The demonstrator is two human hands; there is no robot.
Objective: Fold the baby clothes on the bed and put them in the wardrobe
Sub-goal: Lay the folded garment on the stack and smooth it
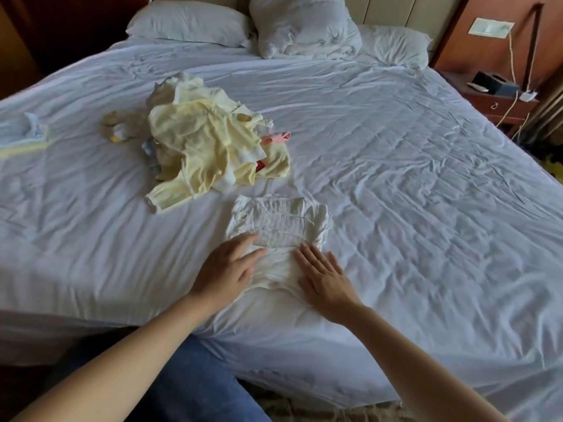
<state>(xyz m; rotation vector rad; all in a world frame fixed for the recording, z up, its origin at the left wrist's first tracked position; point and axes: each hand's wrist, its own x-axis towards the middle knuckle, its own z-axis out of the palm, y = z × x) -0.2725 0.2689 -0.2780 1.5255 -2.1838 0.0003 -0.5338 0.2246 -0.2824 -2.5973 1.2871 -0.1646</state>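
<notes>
A white baby garment [278, 220] with a smocked top lies spread flat on the bed [426, 178] near its front corner. My left hand [227, 269] rests flat on the garment's lower left part, fingers straight. My right hand [323, 275] presses flat on its lower right part, fingers together. Behind it sits a loose pile of yellow and white baby clothes [207, 144] with a pink piece [278, 137] poking out on the right. A small folded stack of pale blue and yellow clothes [23, 135] lies at the bed's left edge.
Small yellow socks [117, 126] lie left of the pile. Pillows [189, 22] and a bunched duvet [304, 25] fill the head of the bed. A wooden nightstand [499, 99] with cables stands at the right. My leg in jeans [195, 376] is against the bed's corner.
</notes>
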